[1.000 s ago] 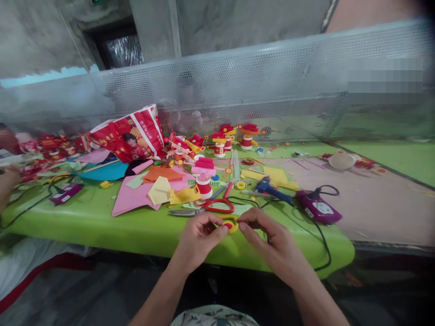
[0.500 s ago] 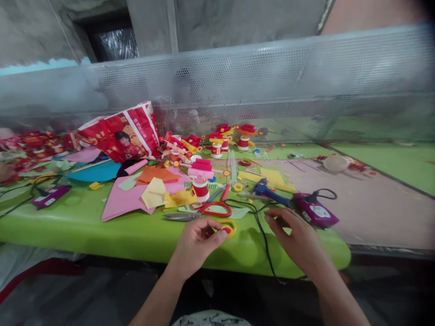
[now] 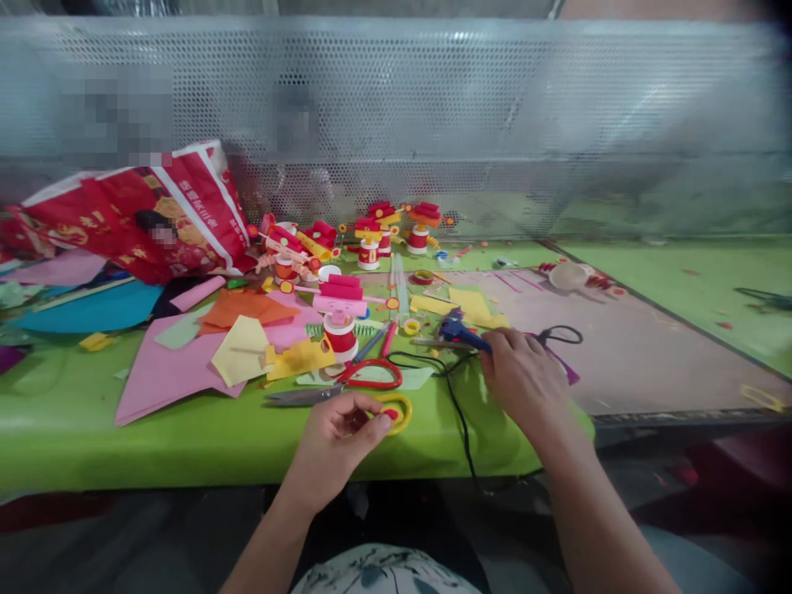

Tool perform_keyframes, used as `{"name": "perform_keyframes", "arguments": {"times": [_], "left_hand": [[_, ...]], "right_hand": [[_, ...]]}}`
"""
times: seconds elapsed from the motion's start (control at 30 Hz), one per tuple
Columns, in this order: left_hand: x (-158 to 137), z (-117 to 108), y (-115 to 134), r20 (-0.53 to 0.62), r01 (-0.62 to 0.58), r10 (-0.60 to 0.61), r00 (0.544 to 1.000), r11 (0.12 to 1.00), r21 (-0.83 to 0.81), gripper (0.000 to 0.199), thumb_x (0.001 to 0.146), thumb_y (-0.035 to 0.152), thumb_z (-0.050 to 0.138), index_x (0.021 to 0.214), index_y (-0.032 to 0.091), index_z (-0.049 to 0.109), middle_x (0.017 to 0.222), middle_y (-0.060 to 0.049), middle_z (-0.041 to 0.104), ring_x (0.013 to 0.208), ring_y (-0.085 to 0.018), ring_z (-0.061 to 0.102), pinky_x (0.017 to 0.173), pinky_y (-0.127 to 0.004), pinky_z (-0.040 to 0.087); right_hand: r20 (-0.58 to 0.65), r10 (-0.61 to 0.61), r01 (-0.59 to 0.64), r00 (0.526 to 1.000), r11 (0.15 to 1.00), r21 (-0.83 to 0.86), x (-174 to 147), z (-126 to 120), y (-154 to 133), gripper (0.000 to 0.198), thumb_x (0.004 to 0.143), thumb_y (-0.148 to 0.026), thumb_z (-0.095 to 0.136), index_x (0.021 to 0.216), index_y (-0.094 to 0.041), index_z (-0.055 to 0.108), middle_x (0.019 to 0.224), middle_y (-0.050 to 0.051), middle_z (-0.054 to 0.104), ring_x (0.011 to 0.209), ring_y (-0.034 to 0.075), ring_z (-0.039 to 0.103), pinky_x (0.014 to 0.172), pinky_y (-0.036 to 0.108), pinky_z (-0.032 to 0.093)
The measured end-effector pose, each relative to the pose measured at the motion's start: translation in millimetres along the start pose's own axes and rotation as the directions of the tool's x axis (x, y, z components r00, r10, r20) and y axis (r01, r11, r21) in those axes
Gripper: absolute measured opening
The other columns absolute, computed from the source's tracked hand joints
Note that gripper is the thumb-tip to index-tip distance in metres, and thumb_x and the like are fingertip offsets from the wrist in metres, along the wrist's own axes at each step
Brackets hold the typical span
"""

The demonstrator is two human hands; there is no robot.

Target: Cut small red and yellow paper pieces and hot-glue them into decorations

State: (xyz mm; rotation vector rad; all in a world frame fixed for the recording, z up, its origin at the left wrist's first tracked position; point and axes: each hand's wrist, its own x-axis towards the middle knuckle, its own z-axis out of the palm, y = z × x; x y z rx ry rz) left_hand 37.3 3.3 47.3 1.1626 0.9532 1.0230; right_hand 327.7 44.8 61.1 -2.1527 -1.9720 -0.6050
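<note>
My left hand (image 3: 339, 445) pinches a yellow ring (image 3: 406, 412) with a small red piece by the thumb tip. My right hand (image 3: 525, 381) has its fingers over the handle end of a blue glue gun (image 3: 459, 332) lying on the table. Its fingertips are partly hidden. Just beyond my left hand lie scissors with red handles (image 3: 376, 374), blades pointing left. Behind them stands a pink paper figure (image 3: 340, 306) on a red and white cup, with outstretched arms and green spiral strips.
Pink paper sheets (image 3: 167, 363) and yellow scraps lie left. A red printed bag (image 3: 167, 214) stands behind them. Several paper figures (image 3: 369, 247) line the perforated metal screen (image 3: 433, 107). A black cord (image 3: 461, 421) crosses the table edge. Another figure (image 3: 569, 275) lies at the right.
My right hand has moved forward onto the glue gun's handle, now covering much of the purple box. My left hand keeps the yellow ring. The view has shifted right and down.
</note>
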Motion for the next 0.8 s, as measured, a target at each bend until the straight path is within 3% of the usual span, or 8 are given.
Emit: {"name": "perform_keyframes", "arguments": {"times": [0.2,0.4,0.57,0.67,0.8], "left_hand": [[2.4,-3.1,-9.0,-0.018,-0.011,0.011,1.0,1.0,-0.027,0.032,0.081,0.046,0.085,0.084,0.016,0.075,0.07,-0.002,0.062,0.063,-0.011,0.049,0.057,-0.022,0.038],[2.9,-4.3,-7.3,-0.007,-0.01,0.009,1.0,0.998,-0.056,0.03,0.082,0.044,0.084,0.084,0.016,0.074,0.069,-0.001,0.061,0.064,-0.01,0.05,0.059,-0.022,0.038],[5.1,-4.9,-3.9,-0.003,0.005,-0.005,1.0,0.999,-0.052,0.031,0.081,0.044,0.085,0.085,0.015,0.074,0.072,-0.002,0.063,0.065,-0.011,0.052,0.06,-0.022,0.04],[7.7,-4.3,-0.3,-0.03,-0.003,0.001,1.0,0.999,-0.036,0.033,0.081,0.046,0.084,0.086,0.015,0.075,0.072,-0.002,0.063,0.064,-0.011,0.051,0.06,-0.022,0.041],[13.3,-4.2,7.4,-0.086,-0.059,0.058,0.995,0.998,-0.016,0.033,0.081,0.046,0.083,0.085,0.015,0.075,0.067,-0.001,0.06,0.063,-0.011,0.05,0.061,-0.023,0.041]], "right_hand": [[0.079,-0.026,0.03,0.997,0.998,-0.06,21.7,25.4,-1.6,0.029,0.097,-0.015,0.051,0.121,-0.01,0.068,0.106,0.02,0.077,0.099,0.036,0.071,0.077,0.044,0.048],[0.058,-0.01,0.014,0.998,0.997,-0.07,25.2,34.8,-2.7,0.039,0.095,-0.012,0.052,0.131,-0.004,0.066,0.107,0.024,0.073,0.099,0.039,0.069,0.076,0.044,0.049],[-0.012,0.008,-0.009,1.0,0.999,-0.036,20.2,18.0,-2.9,0.043,0.098,-0.014,0.05,0.138,-0.006,0.064,0.108,0.025,0.07,0.099,0.038,0.065,0.077,0.044,0.049],[-0.057,0.047,-0.047,0.997,0.999,0.007,10.6,1.0,0.5,0.043,0.103,-0.024,0.05,0.142,-0.012,0.063,0.106,0.021,0.07,0.097,0.036,0.065,0.072,0.042,0.047],[-0.109,0.135,-0.102,0.985,0.957,0.271,-11.9,-15.6,11.3,0.037,0.101,-0.038,0.062,0.131,-0.018,0.066,0.106,0.013,0.071,0.088,0.028,0.068,0.07,0.037,0.05]]}}
